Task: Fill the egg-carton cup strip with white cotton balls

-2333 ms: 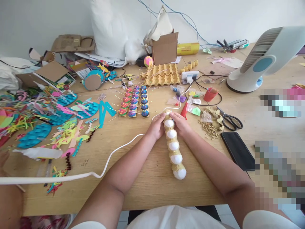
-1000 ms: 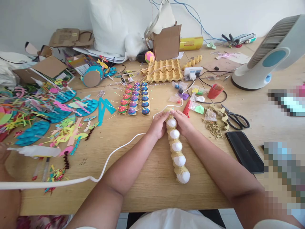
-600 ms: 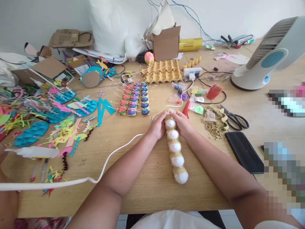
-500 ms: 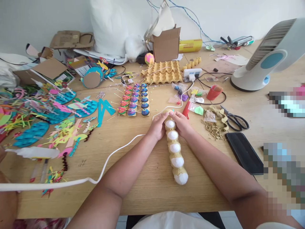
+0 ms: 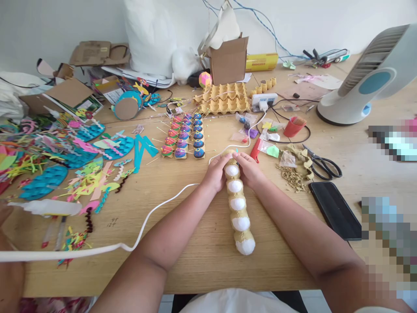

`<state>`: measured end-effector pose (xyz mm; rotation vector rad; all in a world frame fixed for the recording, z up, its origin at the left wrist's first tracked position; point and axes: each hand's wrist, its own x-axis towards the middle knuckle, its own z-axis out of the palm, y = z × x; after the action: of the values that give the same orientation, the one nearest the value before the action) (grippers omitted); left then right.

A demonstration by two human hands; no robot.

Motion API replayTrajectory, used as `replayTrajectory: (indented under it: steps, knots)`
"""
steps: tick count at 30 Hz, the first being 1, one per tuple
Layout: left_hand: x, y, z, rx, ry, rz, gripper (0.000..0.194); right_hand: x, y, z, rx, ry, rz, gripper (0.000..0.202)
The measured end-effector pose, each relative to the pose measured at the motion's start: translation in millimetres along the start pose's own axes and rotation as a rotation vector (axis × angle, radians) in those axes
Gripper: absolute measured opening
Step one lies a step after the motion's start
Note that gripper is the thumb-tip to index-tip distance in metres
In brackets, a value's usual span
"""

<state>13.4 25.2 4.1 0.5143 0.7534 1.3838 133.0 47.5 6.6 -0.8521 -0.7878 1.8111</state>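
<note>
A strip of egg carton (image 5: 241, 212) lies lengthwise on the table in front of me, its row of humps topped with white patches. At its far end, my left hand (image 5: 216, 172) is closed on the left side, the thumb at the tip. Opposite it, my right hand (image 5: 249, 170) closes on the right side, its thumb close to the other one. A small bit of blue shows by the right fingers. The hands cover most of the far hump.
Beyond my hands stand painted egg-carton caterpillars (image 5: 198, 135) with stick feelers. Scissors (image 5: 325, 168), a phone (image 5: 335, 208) and a red cup (image 5: 295, 126) are on the right. A white cable (image 5: 156, 206) crosses the left side near colourful paper crafts (image 5: 87, 180). A fan (image 5: 361, 82) stands back right.
The near end of the egg-carton strip has swung slightly left. Both hands keep their hold at its far end.
</note>
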Motion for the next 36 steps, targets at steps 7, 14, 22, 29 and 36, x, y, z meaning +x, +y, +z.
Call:
replayTrajectory:
  steps: [7,14,22,29,36]
  knots:
    - [-1.7,-0.2,3.9,0.005,0.029,0.014,0.042,-0.5,-0.1,1.1,0.025,-0.006,-0.026,0.057]
    - [2.5,-2.1,-3.5,-0.012,-0.011,-0.074,0.060,-0.3,-1.2,-0.6,0.028,0.004,0.001,0.057]
    - [1.8,-3.3,-4.6,0.025,-0.012,0.014,0.038,-2.2,-1.4,1.8,-0.037,0.060,-0.022,0.065]
    - [0.4,-3.2,-2.8,0.051,-0.026,0.007,0.045,-2.4,-0.8,5.0,-0.117,0.110,-0.103,0.066]
    - [-1.1,0.4,0.8,0.021,-0.010,0.018,0.045,-3.7,-1.3,5.1,-0.016,0.061,-0.064,0.068]
